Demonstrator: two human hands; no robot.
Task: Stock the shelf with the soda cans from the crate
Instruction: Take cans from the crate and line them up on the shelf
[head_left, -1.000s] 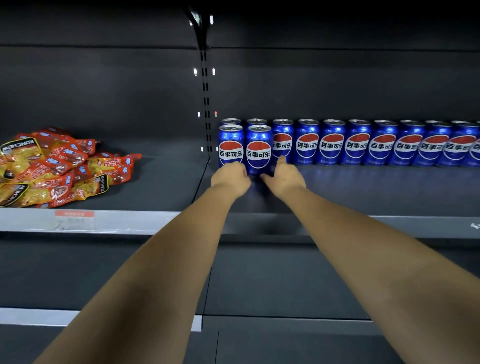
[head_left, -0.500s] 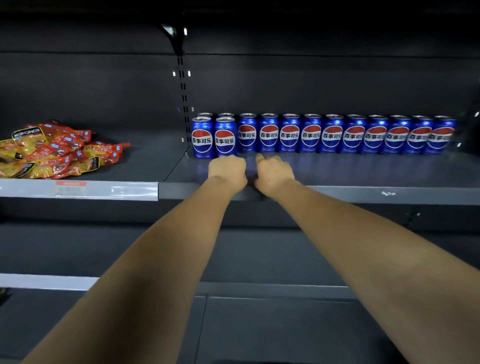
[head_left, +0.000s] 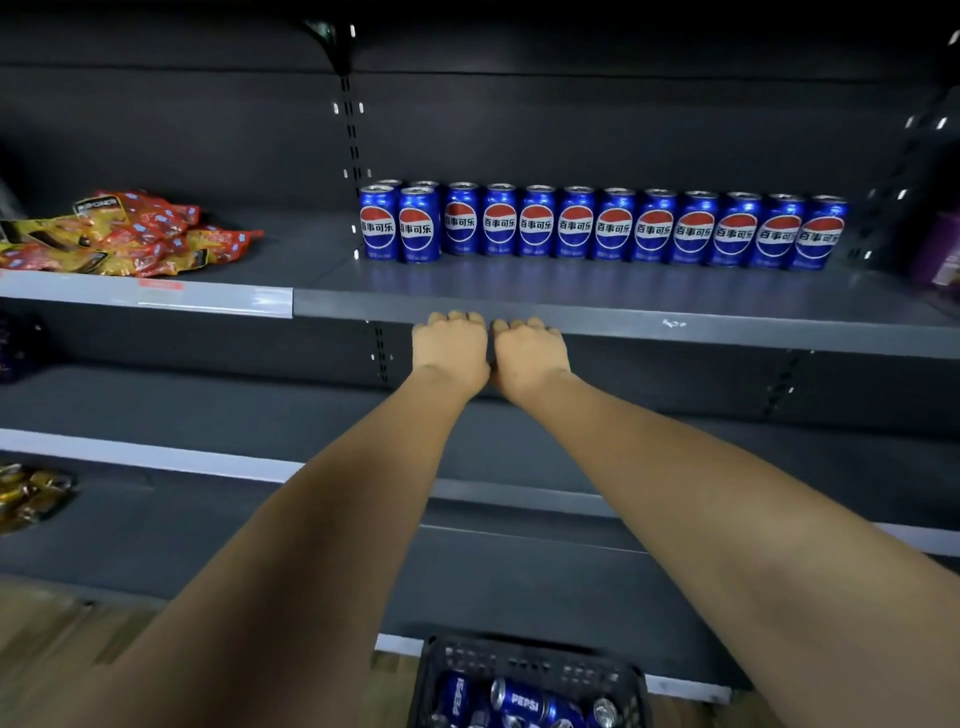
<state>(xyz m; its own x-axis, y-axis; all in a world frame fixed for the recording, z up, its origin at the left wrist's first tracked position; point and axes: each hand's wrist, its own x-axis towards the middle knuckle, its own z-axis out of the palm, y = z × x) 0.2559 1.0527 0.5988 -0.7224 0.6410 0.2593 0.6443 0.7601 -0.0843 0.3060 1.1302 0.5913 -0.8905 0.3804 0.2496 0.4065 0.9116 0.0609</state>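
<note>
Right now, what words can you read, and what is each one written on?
"百事可乐": on the front of the blue cans standing on the shelf.
"PEPSI": on a can lying in the black crate.
Snack bags: print too blurred to read.
Red tag on the shelf edge: too blurred to read.

Dark shelf (head_left: 571, 288) — upright row of blue soda cans (head_left: 614, 228), snack packets (head_left: 145, 234) leftward

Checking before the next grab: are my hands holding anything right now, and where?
Nothing: left hand and right hand are curled, empty, by the shelf edge.
</note>
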